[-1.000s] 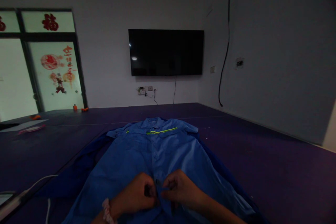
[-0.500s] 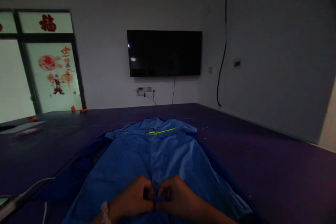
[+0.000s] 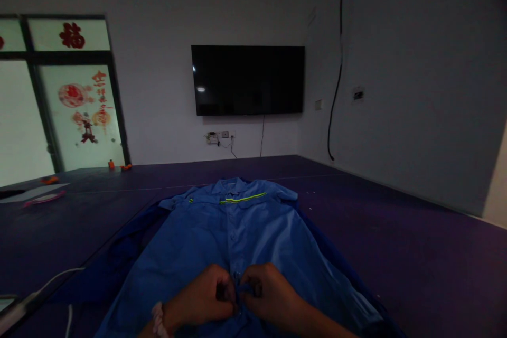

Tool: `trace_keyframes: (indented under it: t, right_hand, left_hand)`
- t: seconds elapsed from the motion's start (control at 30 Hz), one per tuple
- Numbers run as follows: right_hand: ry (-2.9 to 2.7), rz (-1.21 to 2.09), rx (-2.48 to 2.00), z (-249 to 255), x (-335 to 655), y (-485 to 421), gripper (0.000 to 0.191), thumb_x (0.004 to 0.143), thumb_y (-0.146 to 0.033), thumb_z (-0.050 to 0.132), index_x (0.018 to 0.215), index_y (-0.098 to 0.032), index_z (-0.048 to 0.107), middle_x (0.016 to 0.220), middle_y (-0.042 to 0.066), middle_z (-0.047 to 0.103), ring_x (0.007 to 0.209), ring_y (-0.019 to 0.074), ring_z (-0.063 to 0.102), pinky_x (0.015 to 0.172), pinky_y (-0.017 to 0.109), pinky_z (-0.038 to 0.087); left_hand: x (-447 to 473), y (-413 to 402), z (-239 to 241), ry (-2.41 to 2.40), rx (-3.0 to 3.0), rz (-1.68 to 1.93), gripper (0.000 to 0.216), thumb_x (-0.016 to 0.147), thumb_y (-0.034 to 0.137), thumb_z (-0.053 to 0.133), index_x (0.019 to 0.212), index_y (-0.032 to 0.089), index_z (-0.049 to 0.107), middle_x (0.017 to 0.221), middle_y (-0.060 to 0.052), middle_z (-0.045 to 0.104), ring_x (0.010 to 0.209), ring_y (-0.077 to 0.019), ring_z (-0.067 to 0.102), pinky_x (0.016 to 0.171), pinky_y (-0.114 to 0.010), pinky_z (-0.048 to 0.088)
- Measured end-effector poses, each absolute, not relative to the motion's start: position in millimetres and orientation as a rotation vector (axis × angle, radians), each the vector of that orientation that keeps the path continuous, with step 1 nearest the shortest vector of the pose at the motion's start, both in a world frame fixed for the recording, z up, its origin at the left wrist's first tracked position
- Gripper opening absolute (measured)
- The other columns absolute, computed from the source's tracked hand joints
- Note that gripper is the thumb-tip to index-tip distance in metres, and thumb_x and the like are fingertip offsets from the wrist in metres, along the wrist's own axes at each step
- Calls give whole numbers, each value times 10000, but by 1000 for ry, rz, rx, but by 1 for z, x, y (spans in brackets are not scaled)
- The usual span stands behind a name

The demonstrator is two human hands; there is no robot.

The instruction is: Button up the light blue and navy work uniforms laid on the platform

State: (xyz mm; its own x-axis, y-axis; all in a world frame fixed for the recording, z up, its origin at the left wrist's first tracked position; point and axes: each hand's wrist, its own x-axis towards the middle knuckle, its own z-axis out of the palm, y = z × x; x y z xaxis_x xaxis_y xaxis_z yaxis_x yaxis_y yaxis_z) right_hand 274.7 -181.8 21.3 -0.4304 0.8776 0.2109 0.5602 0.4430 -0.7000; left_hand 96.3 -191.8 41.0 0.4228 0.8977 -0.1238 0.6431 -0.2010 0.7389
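A light blue short-sleeved shirt (image 3: 190, 243) with a yellow-green stripe across the chest lies face up, its collar pointing away from me. At the lower part of its button front, my left hand (image 3: 212, 296) pinches the fabric edge, a pale twisted band on its wrist. Right beside it, my right hand (image 3: 269, 296) is closed on the other side of the same front strip. Fingertips of both hands nearly meet there; the button between them, if any, is hidden. Darker blue cloth (image 3: 114, 259) spreads out under the shirt on both sides.
The shirt rests on a broad dark purple surface (image 3: 376, 232). At left lie a white cable (image 3: 59, 274), a power strip (image 3: 13, 317), a pink-rimmed item (image 3: 43, 199) and small orange objects (image 3: 111, 164). A television (image 3: 249, 80) hangs on the far wall.
My right thumb and fingers have closed in tighter on the front strip, and the cloth between the hands is bunched a little more. The shirt otherwise lies the same.
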Motion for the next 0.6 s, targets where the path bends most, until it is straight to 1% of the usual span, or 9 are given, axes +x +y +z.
trace_keyframes:
  t: [0.07, 0.17, 0.27, 0.4, 0.6]
  right_hand:
    - [-2108, 693, -1214, 22, 275, -181, 207, 607, -153, 546, 773, -149, 669, 590, -10, 607, 515, 86, 486, 467, 172, 290]
    - [-2117, 699, -1213, 18, 275, -180, 198, 615, -156, 547, 772, -146, 668, 590, -7, 604, 517, 88, 488, 465, 173, 287]
    - [-2139, 722, -1183, 14, 274, -178, 130, 621, -161, 550, 702, -133, 648, 541, -17, 563, 496, 83, 459, 446, 177, 263]
    - [-2117, 744, -1156, 13, 275, -177, 66, 632, -196, 563, 608, -136, 576, 474, -43, 467, 473, 76, 409, 432, 182, 240]
    - [-2113, 806, -1138, 13, 277, -176, 162, 630, -182, 564, 515, -152, 455, 440, -63, 369, 460, 64, 366, 424, 185, 211]
  left_hand:
    - [98, -195, 44, 1274, 1912, 438, 198, 587, 236, 607, 752, 135, 564, 689, 32, 544, 639, -89, 473, 587, -190, 361]
    - [100, -198, 46, 1265, 1904, 432, 170, 600, 261, 600, 711, 134, 581, 632, 41, 522, 603, -81, 454, 565, -189, 347]
    - [101, -199, 47, 1304, 1854, 501, 170, 592, 244, 600, 721, 136, 579, 622, 45, 514, 585, -78, 440, 545, -188, 336]
    - [102, -199, 49, 1372, 1867, 575, 137, 610, 228, 593, 706, 134, 570, 654, 31, 527, 628, -87, 446, 581, -190, 346]
    - [101, -198, 46, 1379, 1881, 639, 125, 605, 200, 591, 707, 128, 577, 699, 18, 537, 672, -100, 462, 621, -195, 362]
